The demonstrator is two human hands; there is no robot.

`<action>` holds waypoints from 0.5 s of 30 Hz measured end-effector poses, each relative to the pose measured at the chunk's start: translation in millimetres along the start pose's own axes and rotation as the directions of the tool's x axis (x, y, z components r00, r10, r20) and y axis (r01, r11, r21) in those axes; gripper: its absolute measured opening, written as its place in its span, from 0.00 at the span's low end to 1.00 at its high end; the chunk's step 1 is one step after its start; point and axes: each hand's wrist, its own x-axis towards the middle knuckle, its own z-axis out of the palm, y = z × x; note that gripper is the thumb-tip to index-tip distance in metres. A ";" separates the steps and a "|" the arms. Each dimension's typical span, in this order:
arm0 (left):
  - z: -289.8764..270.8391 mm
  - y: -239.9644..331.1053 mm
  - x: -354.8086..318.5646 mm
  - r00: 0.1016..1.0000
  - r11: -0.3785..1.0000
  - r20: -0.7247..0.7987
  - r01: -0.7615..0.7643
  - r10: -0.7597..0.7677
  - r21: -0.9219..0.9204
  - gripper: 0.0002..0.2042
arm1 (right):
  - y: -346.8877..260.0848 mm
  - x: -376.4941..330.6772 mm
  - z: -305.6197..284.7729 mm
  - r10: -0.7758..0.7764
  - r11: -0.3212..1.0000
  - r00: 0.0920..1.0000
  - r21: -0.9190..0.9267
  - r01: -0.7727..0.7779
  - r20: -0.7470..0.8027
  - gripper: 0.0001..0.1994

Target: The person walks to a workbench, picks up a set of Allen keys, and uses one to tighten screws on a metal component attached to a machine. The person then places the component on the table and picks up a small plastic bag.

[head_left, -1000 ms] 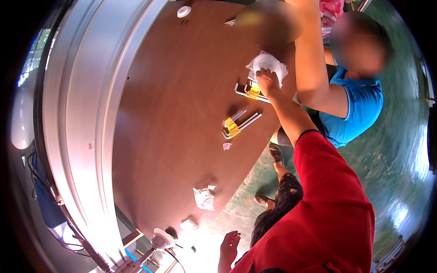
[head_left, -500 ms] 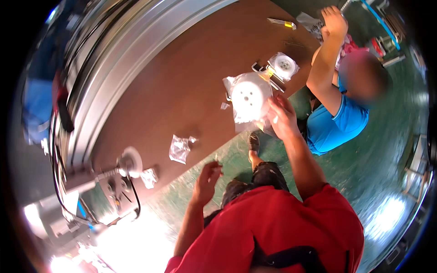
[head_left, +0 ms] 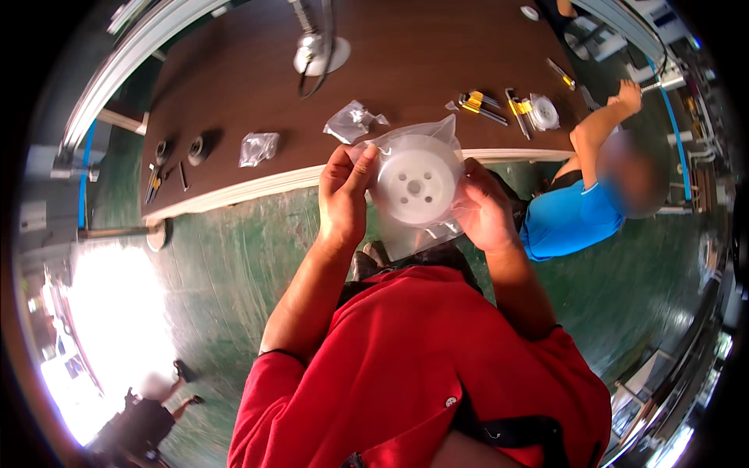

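Between my two hands is a white round disc [head_left: 416, 188] with a centre hole and several smaller holes around it. It sits in a clear plastic bag [head_left: 430, 130] whose corners stick out above and below. My left hand [head_left: 345, 191] pinches the bag's left edge, thumb on top. At the opposite edge my right hand [head_left: 488, 207] grips the bag and the disc's rim, its fingers partly hidden behind. Both hands hold it up in front of my red shirt, just short of the table's near edge.
On the brown table [head_left: 257, 78] lie crumpled clear bags [head_left: 259, 148], hex key sets [head_left: 481, 106], another bagged white disc [head_left: 543, 113] and dark round parts [head_left: 199, 149]. A lamp-like base [head_left: 321, 56] stands farther back. A person in blue [head_left: 581, 214] sits at right; another person [head_left: 144, 417] is lower left.
The bagged disc has come off the table side toward my body. My left hand, empty before, now grips the bag too; my right hand still holds it. The view has turned.
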 end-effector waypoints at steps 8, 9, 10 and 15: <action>-34.0 26.6 -91.1 0.922 0.983 -0.346 -0.184 0.173 0.000 0.10 | 32.4 -34.4 87.5 0.207 0.970 0.974 -0.148 -0.192 0.097 0.18; -43.5 22.0 -102.4 0.927 0.981 -0.328 -0.192 0.184 0.008 0.10 | 32.8 -39.4 86.8 0.223 0.969 0.965 -0.143 -0.203 0.140 0.19; -51.2 19.0 -115.8 0.931 0.980 -0.309 -0.200 0.195 0.016 0.11 | 33.0 -44.9 87.3 0.239 0.967 0.954 -0.139 -0.216 0.182 0.19; -29.2 16.9 -210.0 0.958 0.974 -0.262 0.054 -0.113 -0.222 0.18 | 38.9 -85.6 94.5 0.187 0.979 0.968 -0.109 -0.170 0.168 0.17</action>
